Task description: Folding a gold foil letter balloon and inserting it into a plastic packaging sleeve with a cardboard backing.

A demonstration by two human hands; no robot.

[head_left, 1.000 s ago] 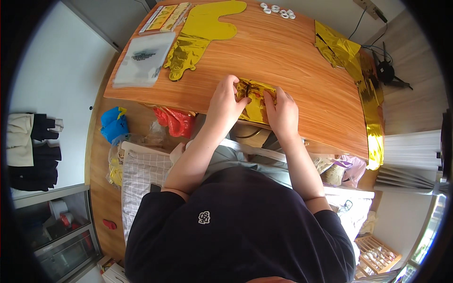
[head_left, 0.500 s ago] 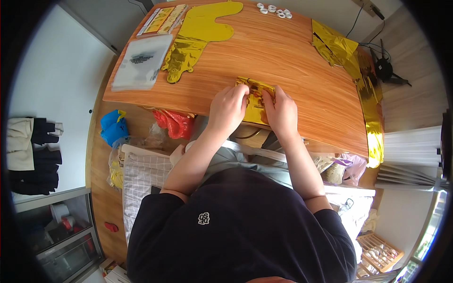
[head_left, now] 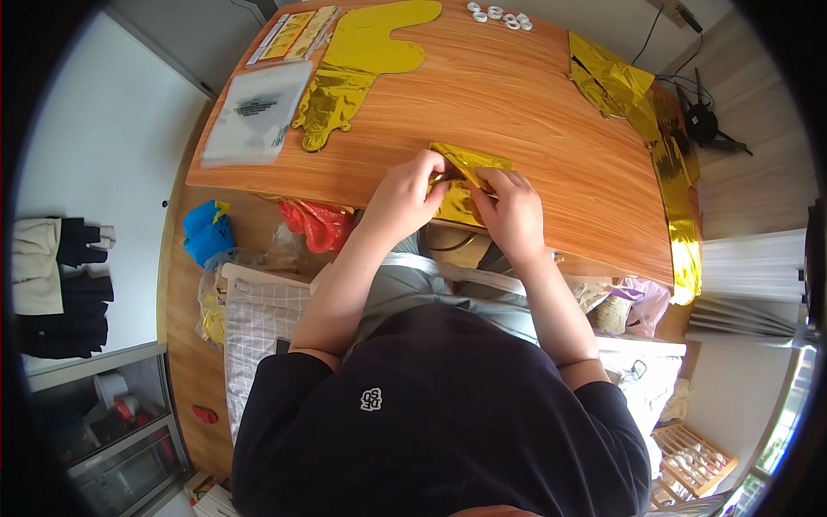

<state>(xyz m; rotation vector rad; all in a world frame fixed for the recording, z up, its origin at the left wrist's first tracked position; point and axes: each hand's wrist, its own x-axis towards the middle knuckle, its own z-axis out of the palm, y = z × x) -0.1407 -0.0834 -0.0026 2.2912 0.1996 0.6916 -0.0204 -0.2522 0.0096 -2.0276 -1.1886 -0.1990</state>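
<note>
A folded piece of shiny gold foil point(head_left: 469, 164) lies at the near edge of the wooden table point(head_left: 517, 95). My left hand point(head_left: 403, 196) grips its left side with the fingertips pinched on the foil. Pressed against the foil's right side, my right hand point(head_left: 515, 215) has its fingers curled over a fold. The two hands almost touch above the foil, and they hide its lower part.
Flat yellow and gold foil shapes point(head_left: 362, 60) and a clear plastic bag point(head_left: 254, 112) lie at the table's far left. Small white rings point(head_left: 498, 14) sit at the far edge. Crumpled gold foil point(head_left: 642, 103) runs down the right side. Red point(head_left: 314, 224) and blue point(head_left: 205, 233) bags lie below the table.
Both hands have drawn closer together over the gold foil and worked its fold. The foil itself stays at the same spot on the table edge.
</note>
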